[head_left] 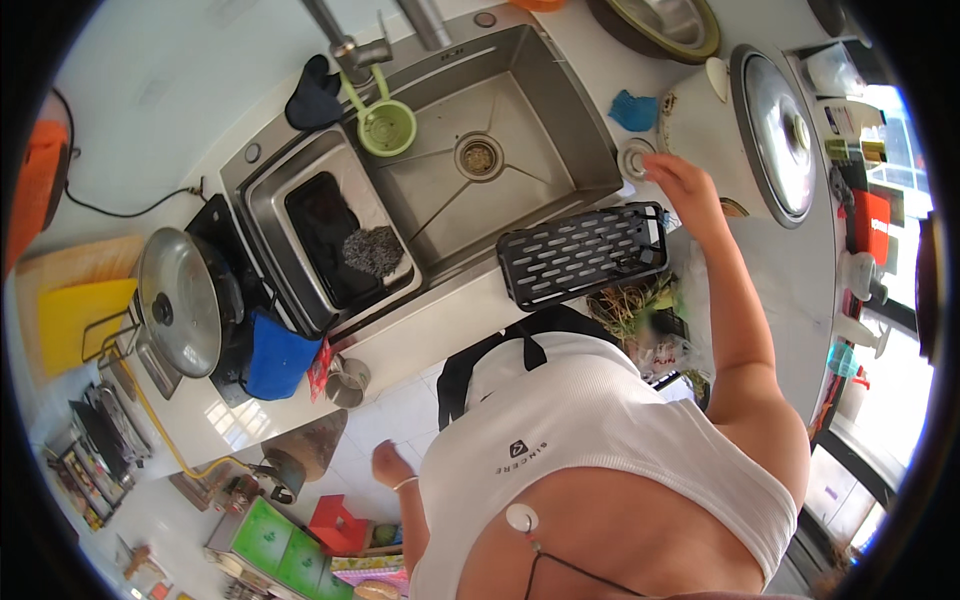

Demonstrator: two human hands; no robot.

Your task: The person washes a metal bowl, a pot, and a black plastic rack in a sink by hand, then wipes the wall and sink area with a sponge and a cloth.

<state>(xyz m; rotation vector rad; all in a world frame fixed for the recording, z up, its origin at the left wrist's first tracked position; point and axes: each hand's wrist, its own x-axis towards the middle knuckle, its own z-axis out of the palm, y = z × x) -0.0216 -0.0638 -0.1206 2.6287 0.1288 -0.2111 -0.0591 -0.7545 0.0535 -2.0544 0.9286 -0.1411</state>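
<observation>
My right hand (686,188) reaches over the counter to the right of the sink, its fingers stretched out. Its fingertips are at the edge of a small round metal sink strainer (634,158); I cannot tell whether they touch it. A crumpled blue cloth (633,110) lies just beyond. Near that arm, a black slotted basket (580,258) rests at the sink's front edge. My left hand (390,464) hangs low at my side, away from the counter, fingers curled with nothing visible in them. The steel sink (545,150) has a drain (479,157) in its floor.
A green ladle-like strainer (387,127) hangs below the faucet (352,52). A steel tray (270,200) at the sink's left holds a dark scouring pad (372,252). A lidded pan (180,300) stands left, a large lidded pot (775,135) right. A blue cloth (280,355) hangs near a metal cup (347,382).
</observation>
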